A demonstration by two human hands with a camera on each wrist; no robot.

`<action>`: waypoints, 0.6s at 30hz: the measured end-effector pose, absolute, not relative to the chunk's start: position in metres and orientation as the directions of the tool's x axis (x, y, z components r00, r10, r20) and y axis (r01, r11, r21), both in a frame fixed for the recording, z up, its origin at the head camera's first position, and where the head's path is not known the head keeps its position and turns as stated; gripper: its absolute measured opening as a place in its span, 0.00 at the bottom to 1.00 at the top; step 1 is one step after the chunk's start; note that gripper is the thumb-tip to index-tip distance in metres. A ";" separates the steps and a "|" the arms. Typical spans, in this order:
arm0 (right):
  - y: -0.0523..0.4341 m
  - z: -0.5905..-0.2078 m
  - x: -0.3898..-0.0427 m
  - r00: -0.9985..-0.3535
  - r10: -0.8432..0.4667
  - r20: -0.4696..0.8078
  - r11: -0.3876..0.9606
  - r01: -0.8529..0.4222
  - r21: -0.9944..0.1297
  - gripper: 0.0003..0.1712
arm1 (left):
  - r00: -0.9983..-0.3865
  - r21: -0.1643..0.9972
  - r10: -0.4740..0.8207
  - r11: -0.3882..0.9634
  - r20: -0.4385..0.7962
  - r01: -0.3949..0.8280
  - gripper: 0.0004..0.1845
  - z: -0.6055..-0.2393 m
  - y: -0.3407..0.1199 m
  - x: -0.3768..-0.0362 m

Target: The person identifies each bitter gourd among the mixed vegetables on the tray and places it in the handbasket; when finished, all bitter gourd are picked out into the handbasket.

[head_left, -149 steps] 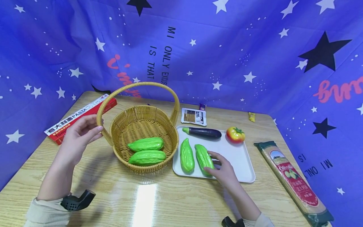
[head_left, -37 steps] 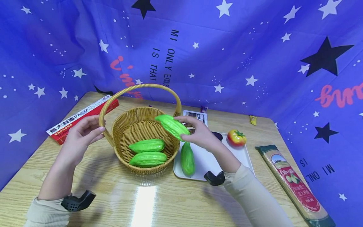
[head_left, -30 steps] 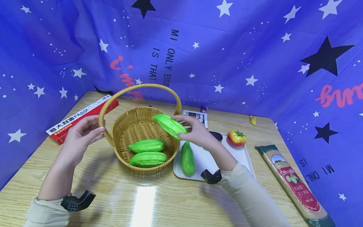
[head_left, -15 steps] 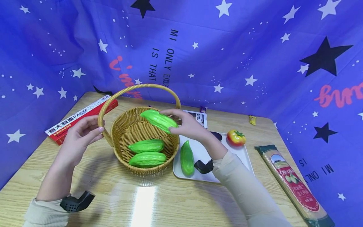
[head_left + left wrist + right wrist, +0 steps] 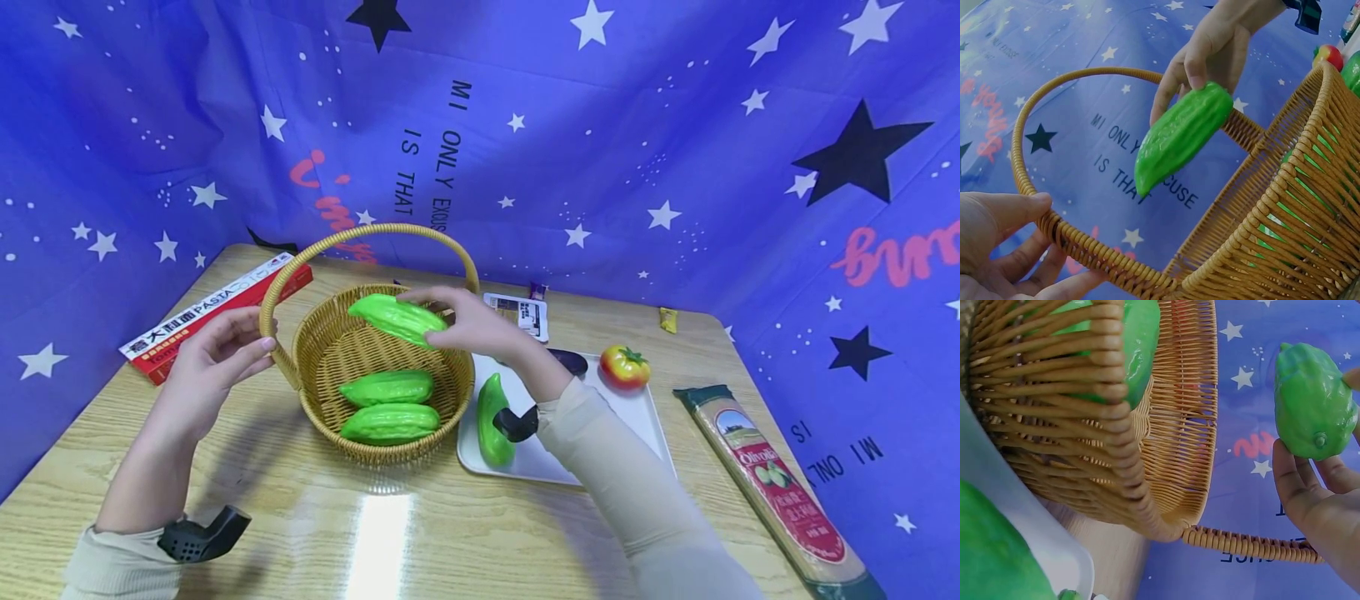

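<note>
A wicker basket (image 5: 315,417) stands on the table with two green toy bitter melons (image 5: 388,423) lying inside. My left hand (image 5: 217,358) holds the left side of the basket's handle (image 5: 1085,247), thumb on one side and fingers on the other. Above the back of the basket, my right hand (image 5: 468,321) grips another bitter melon (image 5: 1182,134) by its blunt end, under the arched handle. In the left wrist view its pointed end hangs downward. One more bitter melon (image 5: 491,408) lies on the white tray (image 5: 555,462), partly hidden by the black wrist device.
On the tray are a toy eggplant (image 5: 567,361), partly covered by my right arm, and a red-yellow tomato (image 5: 625,367). A red pasta box (image 5: 217,312) lies left, a noodle pack (image 5: 780,483) right. A flat packet (image 5: 525,312) and yellow sweet (image 5: 667,319) are behind.
My right hand has taken a bitter melon off the tray and carried it up and leftward over the basket. My left hand stays on the handle.
</note>
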State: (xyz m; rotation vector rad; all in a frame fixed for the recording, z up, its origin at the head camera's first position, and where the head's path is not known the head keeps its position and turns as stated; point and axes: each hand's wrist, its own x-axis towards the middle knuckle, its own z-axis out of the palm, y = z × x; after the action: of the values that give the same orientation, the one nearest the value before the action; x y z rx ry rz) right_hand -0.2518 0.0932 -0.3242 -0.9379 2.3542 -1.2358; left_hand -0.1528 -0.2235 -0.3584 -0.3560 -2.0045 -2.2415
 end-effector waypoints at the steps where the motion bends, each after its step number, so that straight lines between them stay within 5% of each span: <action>1: 0.092 -0.324 -0.254 -0.730 -0.683 0.017 0.418 -0.409 -0.811 0.34 | -0.966 0.964 0.071 -0.118 0.248 0.239 0.15 -0.358 -0.223 -0.153; 18: 0.066 -0.324 -0.277 -0.689 -0.712 -0.140 0.539 -0.408 -0.736 0.36 | -0.968 0.967 0.065 -0.093 0.244 0.238 0.15 -0.358 -0.223 -0.153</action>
State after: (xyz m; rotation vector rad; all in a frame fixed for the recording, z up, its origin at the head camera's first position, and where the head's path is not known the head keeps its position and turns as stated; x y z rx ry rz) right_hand -0.2765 0.0661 -0.3243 -0.9121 2.3541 -0.9666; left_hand -0.1526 -0.2232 -0.3578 -0.3412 -2.0320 -2.2125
